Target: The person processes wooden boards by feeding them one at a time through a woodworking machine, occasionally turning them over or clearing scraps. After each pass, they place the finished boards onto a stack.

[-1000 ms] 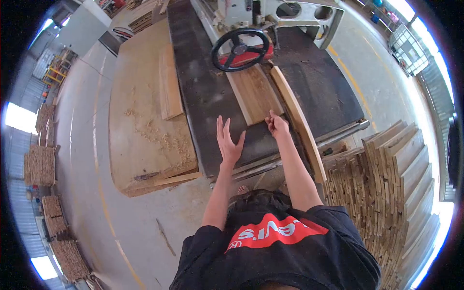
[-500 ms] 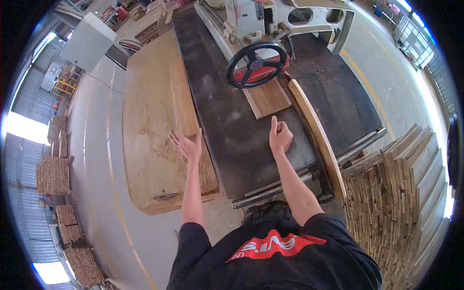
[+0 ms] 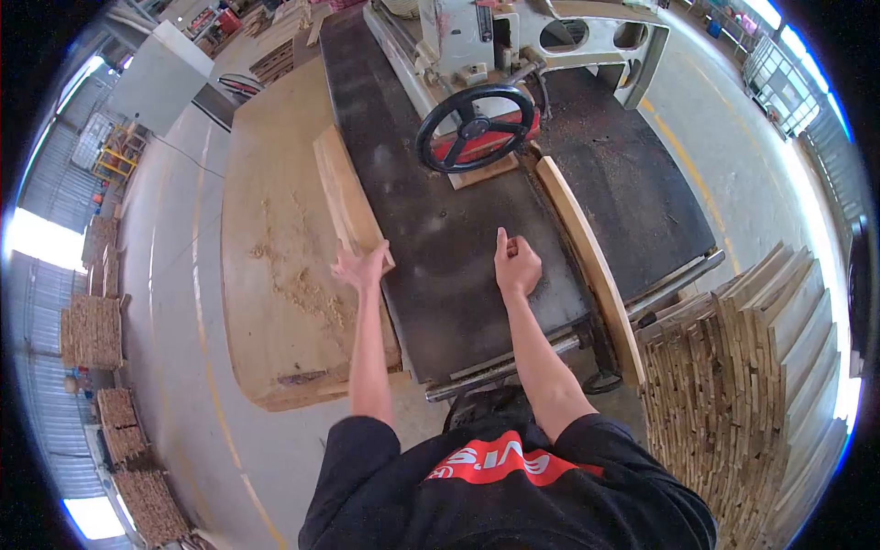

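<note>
Concrete floor (image 3: 174, 330) surrounds our woodworking machine, whose dark flat table (image 3: 440, 275) lies before us with a plywood side table (image 3: 266, 183) along its left edge. Our left hand (image 3: 360, 264) is at the near end of a pale wooden plank (image 3: 346, 194), thumb to the right and fingers to the left, so the grip looks narrow and closed around that end. From this grip the plank runs away from us: its long axis points to the far side, slanting a little left, roughly alongside the seam between plywood and dark table, and nearly all its length lies beyond our fingers. Whether it rests flat or is slightly raised, we cannot tell. Our left hand is clearly the nearer to it; our right hand (image 3: 519, 268) is well apart, to the right over the dark table, fingers curled in and thumb pointing to the far side, with nothing visible in it. Beyond that hand, part of a board (image 3: 500, 170) shows at the near edge of the black handwheel (image 3: 475, 126), and to the right a long wooden strip (image 3: 594, 257) runs near to far. Wood shavings (image 3: 307, 291) lie scattered on the plywood, and stacked boards (image 3: 733, 385) stand at the near right.
</note>
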`<state>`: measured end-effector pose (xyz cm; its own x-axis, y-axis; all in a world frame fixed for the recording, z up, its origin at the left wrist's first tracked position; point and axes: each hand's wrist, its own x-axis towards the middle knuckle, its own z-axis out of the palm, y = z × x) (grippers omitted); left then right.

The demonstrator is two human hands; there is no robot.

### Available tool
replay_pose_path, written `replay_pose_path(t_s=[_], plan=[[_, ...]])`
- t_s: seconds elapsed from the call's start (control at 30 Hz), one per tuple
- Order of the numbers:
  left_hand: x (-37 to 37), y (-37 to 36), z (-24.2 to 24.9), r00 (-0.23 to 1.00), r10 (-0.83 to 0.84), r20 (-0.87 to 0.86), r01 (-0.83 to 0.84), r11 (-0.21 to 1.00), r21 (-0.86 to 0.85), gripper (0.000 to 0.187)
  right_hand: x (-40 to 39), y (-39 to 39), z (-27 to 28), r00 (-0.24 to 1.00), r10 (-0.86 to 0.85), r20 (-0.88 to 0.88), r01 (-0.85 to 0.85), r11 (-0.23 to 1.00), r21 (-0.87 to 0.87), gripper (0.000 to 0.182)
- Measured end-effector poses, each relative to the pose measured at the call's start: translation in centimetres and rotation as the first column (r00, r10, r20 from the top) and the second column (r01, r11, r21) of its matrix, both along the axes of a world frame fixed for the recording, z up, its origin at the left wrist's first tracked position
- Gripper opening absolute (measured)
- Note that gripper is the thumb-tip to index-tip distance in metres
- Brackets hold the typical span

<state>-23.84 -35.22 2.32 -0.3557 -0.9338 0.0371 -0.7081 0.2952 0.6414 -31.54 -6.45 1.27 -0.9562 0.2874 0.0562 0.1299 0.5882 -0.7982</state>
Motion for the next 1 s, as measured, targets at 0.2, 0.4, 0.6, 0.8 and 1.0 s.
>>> replay_pose_path(t_s=[0.2, 0.4, 0.6, 0.8, 1.0], plan=[[11.0, 14.5, 3.1, 0.637, 0.137, -0.759, 0.332, 0.839, 0.431, 0.061, 0.5, 0.1, -0.1, 0.999, 0.046, 0.001, -0.046, 0.998, 0.030, 0.050], [19.7, 21.7, 3.0, 0.300, 0.684, -0.665, 0.735, 0.279, 0.618, 0.072, 0.5, 0.8, -0.3, 0.991, 0.120, -0.060, -0.124, 0.989, -0.077, 0.051], [22.8, 25.3, 2.5, 0.086, 0.875, -0.476, 0.953, 0.067, 0.296, 0.097, -0.5, 3.8, -4.8, 0.923, 0.327, -0.202, -0.365, 0.909, -0.201, 0.026], [23.3, 27.1, 0.7, 0.125, 0.836, -0.534, 0.962, 0.029, 0.271, 0.096, 0.5, 6.3, -5.4, 0.831, 0.510, -0.223, -0.550, 0.692, -0.468, 0.019], [21.1, 31.5, -0.1, 0.205, 0.709, -0.674, 0.713, 0.363, 0.599, 0.082, 2.7, 10.4, -5.2, 0.816, 0.519, -0.255, -0.568, 0.635, -0.523, 0.017]])
